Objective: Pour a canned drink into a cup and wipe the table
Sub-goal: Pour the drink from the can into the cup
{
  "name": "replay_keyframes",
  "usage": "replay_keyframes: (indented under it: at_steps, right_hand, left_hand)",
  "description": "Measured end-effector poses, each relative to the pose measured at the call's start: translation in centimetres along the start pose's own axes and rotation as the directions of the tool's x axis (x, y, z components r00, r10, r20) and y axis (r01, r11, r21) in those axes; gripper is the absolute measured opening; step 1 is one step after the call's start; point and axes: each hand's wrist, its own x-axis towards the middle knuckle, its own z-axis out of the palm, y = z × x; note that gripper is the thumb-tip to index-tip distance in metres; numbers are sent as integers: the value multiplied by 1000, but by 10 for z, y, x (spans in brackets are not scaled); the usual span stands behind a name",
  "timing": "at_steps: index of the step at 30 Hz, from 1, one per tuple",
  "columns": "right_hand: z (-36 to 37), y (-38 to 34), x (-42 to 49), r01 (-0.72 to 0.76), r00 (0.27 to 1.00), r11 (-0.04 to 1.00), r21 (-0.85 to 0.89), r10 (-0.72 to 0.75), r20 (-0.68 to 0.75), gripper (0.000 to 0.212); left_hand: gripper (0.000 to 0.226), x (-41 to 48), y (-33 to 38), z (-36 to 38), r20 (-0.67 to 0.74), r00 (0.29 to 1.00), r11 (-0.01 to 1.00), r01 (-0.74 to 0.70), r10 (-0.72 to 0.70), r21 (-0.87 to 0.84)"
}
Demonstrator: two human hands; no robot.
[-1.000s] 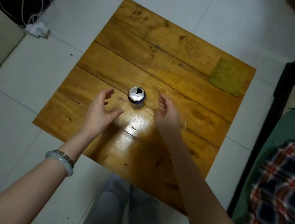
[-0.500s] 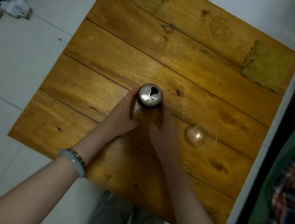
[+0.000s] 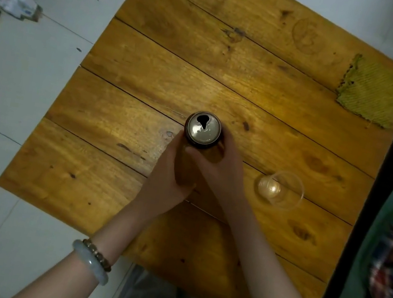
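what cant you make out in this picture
Head view only.
- Label on the can: the left hand and right hand wrap it.
- Drink level: the opening is just dark.
- What the cup holds: clear, glary, cannot tell.
- Floor clutter, top left: blurred, cut off.

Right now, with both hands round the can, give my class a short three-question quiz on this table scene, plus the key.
1. True or false: the can has already been opened.
2. Where does the clear cup stand relative to the can? A: to its right, apart from it. B: to its left. C: stacked on top of it.
3. Short answer: what lies at the far right corner of the table?
Key: 1 true, the drinking hole in the lid shows dark. 2 A. 3 a yellow-green cloth.
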Motion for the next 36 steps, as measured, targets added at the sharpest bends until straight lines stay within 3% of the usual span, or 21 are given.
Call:
replay_keyframes:
  at_steps: [6, 19, 28, 36]
  right_hand:
    - [8, 3, 11, 53, 998, 998, 44, -52, -27, 79]
    - [-6, -10, 8, 236, 964, 971, 28, -230, -130, 66]
    - [-88, -56, -36, 228, 971, 966, 124, -216, -105, 67]
    - [-183, -52, -82, 253, 958, 967, -18, -253, -138, 70]
  left_hand:
    - [96, -10, -10, 8, 9, 996, 996, 88, -88, -29]
    - [92, -20, 11, 5, -35, 999, 1000, 2, -1, 21]
    - [86, -41, 93, 15, -37, 990, 990, -139, 138, -8]
    - [73, -63, 148, 77, 33, 975, 970, -215, 220, -115]
